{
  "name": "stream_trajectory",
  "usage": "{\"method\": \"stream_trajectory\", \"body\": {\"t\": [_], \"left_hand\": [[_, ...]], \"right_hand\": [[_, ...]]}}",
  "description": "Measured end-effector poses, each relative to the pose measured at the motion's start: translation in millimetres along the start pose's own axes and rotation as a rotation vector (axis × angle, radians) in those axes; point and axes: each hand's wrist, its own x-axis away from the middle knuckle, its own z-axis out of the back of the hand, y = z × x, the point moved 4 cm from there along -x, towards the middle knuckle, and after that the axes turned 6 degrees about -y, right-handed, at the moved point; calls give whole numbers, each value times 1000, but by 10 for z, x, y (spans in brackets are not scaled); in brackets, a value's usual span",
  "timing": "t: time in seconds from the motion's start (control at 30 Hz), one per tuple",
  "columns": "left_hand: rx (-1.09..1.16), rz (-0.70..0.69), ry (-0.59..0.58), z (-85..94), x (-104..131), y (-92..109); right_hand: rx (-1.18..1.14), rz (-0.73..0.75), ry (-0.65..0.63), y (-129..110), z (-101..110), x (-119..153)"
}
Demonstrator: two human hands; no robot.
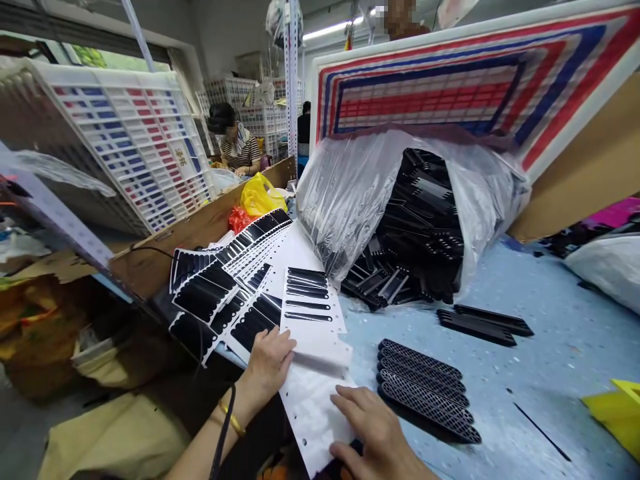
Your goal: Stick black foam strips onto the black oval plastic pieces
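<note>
A long white backing sheet (pixel 317 403) with punched holes runs toward me over the table edge. Several narrow black strips (pixel 307 292) lie stuck across its far part. My left hand (pixel 270 363) is closed at the sheet's left edge, fingers bent over it; its thumb is partly hidden. On the near right side of the sheet, my right hand (pixel 373 427) rests with fingers and thumb apart, touching the paper. Just beyond my right hand sits a row of black mesh-patterned pieces (pixel 425 390), laid side by side on the blue table.
Sheets with black strips (pixel 215 293) pile up at left. A clear plastic bag (pixel 345 200) spills black pieces (pixel 420 227); two black bundles (pixel 483 323) lie before it. Crates (pixel 135 147), a yellow bag (pixel 261 195) and a seated person (pixel 240 150) are farther back.
</note>
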Motion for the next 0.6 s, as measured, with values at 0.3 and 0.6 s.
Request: {"method": "stream_trajectory", "body": {"t": [0.3, 0.6], "left_hand": [[210, 157, 304, 836, -521, -161], [342, -28, 340, 749, -251, -77]], "right_hand": [[209, -61, -241, 11, -446, -163], [-123, -457, -129, 647, -171, -1178]]}}
